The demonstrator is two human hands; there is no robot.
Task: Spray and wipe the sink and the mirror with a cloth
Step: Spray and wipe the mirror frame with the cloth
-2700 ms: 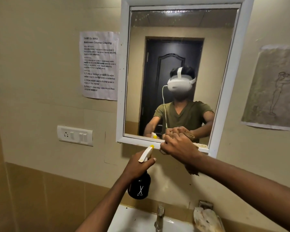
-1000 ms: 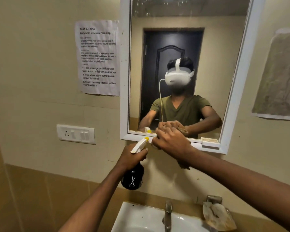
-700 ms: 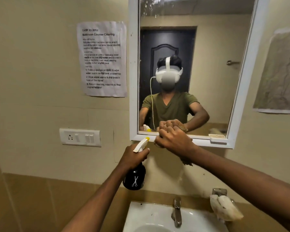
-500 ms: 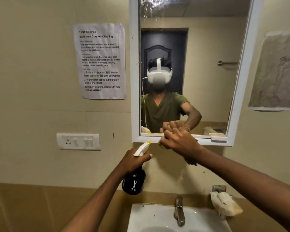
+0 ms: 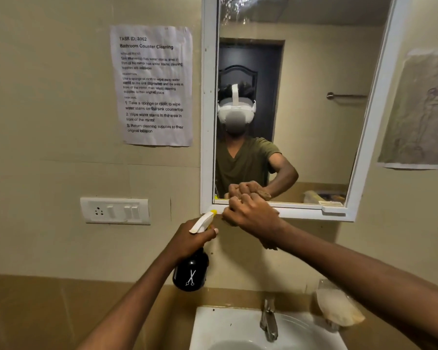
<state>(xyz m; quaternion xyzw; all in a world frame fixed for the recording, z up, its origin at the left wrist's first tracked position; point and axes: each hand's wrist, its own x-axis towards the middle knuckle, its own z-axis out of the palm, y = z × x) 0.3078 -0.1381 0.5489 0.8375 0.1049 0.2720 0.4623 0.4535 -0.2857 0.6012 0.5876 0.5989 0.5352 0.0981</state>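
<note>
A white-framed mirror hangs on the wall, with droplets near its top edge. My right hand presses a brown cloth against the mirror's bottom frame near its left corner; most of the cloth is hidden under the fist. My left hand holds a black spray bottle with a white trigger head and yellow nozzle, just below and left of my right hand. The white sink with a metal tap lies below.
A printed task sheet is taped left of the mirror, above a white switch and socket plate. A drawing on paper hangs at the right. A soap holder with a wrapped lump sits right of the tap.
My view has shifted left, so the mirror's reflection slid left. My right hand with the cloth stays on the bottom frame near the left corner. The bottle hand barely moved.
</note>
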